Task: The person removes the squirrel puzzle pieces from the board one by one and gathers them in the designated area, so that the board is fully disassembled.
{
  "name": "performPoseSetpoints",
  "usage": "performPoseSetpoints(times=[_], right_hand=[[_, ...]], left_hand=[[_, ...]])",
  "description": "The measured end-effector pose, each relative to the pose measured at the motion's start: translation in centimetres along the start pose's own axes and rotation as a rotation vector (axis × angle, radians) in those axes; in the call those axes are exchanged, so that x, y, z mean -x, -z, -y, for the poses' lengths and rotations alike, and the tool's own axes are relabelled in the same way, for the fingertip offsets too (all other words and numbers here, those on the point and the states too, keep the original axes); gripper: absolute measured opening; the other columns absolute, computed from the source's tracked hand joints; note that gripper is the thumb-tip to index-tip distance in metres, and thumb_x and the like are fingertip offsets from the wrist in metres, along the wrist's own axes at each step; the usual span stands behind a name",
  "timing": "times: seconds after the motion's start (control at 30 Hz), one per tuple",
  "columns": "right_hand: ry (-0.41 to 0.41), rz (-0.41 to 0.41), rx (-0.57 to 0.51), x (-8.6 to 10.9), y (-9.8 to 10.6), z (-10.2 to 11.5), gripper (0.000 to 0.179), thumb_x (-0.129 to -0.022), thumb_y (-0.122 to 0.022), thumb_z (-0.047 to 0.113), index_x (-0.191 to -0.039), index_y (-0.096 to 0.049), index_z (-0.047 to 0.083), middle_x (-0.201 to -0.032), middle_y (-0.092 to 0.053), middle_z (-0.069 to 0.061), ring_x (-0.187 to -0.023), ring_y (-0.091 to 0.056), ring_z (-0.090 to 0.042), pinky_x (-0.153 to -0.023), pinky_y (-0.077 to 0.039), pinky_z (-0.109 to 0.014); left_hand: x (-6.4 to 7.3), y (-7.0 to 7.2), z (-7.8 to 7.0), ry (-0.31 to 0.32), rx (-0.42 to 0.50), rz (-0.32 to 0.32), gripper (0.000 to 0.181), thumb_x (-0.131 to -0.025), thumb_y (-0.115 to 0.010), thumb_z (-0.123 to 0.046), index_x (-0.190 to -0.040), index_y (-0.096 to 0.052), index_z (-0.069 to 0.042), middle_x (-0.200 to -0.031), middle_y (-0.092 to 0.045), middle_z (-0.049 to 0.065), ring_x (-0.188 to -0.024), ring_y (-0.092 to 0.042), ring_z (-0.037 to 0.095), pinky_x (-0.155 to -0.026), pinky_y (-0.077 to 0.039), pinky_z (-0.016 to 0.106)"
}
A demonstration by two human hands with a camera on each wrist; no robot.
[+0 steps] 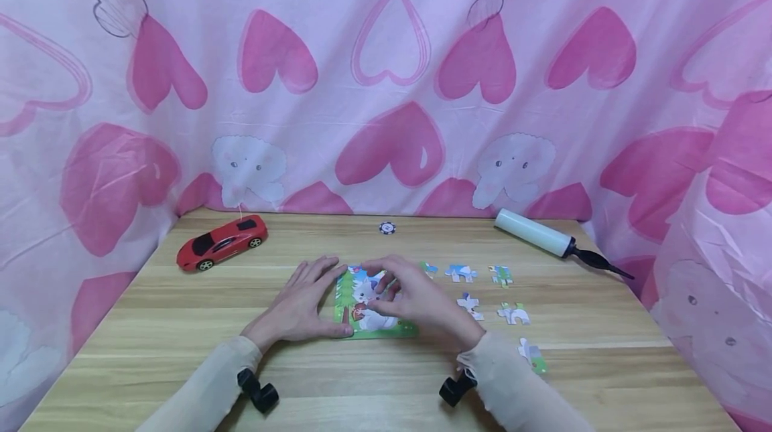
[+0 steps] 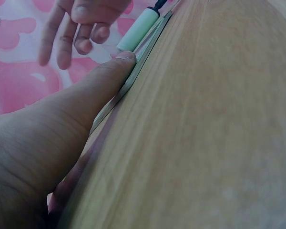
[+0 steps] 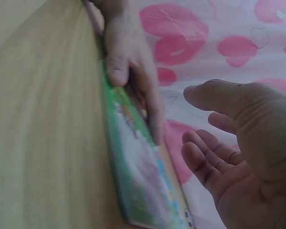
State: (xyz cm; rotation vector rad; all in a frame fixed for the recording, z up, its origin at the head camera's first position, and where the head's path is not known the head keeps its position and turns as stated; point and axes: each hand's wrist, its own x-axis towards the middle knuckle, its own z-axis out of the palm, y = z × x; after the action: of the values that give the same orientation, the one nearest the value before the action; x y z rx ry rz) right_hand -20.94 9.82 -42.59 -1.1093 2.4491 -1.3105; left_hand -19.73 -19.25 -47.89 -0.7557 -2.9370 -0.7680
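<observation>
A jigsaw puzzle board (image 1: 380, 334) with a green border and a white cartoon animal lies on the table under both hands. My left hand (image 1: 301, 305) rests along its left side, the thumb at the lower left corner and the other fingers reaching to the upper left. Over the board's right part hovers my right hand (image 1: 416, 295), fingers loosely bent and nothing between them; it hides part of the picture. In the right wrist view, the right hand (image 3: 257, 143) is apart from the board (image 3: 138, 167), while the left thumb presses on its edge.
Loose jigsaw pieces (image 1: 461, 273) lie right of the board, several in all, one (image 1: 533, 355) near the right sleeve. A red toy car (image 1: 223, 243) stands back left, a poker chip (image 1: 387, 228) back centre, a hand pump (image 1: 537, 234) back right. A pink heart-print curtain (image 1: 389, 144) hangs behind.
</observation>
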Motion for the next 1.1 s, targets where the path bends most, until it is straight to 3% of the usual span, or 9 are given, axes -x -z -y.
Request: performPoseSetpoints(times=[0.13,0.53,0.83,1.1], right_hand=[[-0.04,0.04,-0.008,0.3,-0.8,-0.5,0.066,-0.099,-0.087,0.012,-0.159,-0.06,0.012,-0.139,-0.067,-0.012,-0.108,-0.073,-0.02,-0.09,-0.067,-0.027],[-0.052,0.085,-0.011,0.8,-2.4,-1.7,0.067,-0.096,-0.09,0.012,-0.156,-0.061,0.01,-0.13,-0.071,-0.004,-0.097,-0.072,-0.015,-0.083,-0.066,-0.025],[-0.07,0.08,0.098,0.7,-3.4,-1.9,0.059,-0.095,-0.091,0.023,-0.149,-0.069,0.016,-0.111,-0.063,0.003,-0.09,-0.06,-0.009,-0.076,-0.057,-0.022],[-0.094,0.118,0.123,0.3,-3.6,-1.8,0.062,-0.095,-0.092,0.034,-0.15,-0.07,0.018,-0.115,-0.058,0.005,-0.093,-0.057,-0.007,-0.078,-0.055,-0.022]], left_hand=[[0.0,0.0,-0.2,-0.005,-0.006,-0.002,0.126,-0.077,-0.081,-0.088,-0.172,-0.043,-0.016,-0.179,-0.034,0.014,-0.167,-0.027,0.042,-0.139,-0.007,0.067],[-0.2,-0.1,-0.3,-0.025,-0.003,-0.009,0.125,-0.077,-0.082,-0.086,-0.172,-0.043,-0.015,-0.179,-0.034,0.014,-0.167,-0.027,0.041,-0.14,-0.007,0.066],[0.0,0.0,-0.1,-0.017,0.0,-0.006,0.125,-0.077,-0.082,-0.087,-0.172,-0.043,-0.016,-0.179,-0.034,0.014,-0.167,-0.027,0.041,-0.14,-0.007,0.066],[0.1,0.1,-0.1,-0.012,0.004,0.001,0.126,-0.077,-0.082,-0.088,-0.172,-0.043,-0.016,-0.179,-0.033,0.014,-0.167,-0.027,0.041,-0.14,-0.006,0.066]])
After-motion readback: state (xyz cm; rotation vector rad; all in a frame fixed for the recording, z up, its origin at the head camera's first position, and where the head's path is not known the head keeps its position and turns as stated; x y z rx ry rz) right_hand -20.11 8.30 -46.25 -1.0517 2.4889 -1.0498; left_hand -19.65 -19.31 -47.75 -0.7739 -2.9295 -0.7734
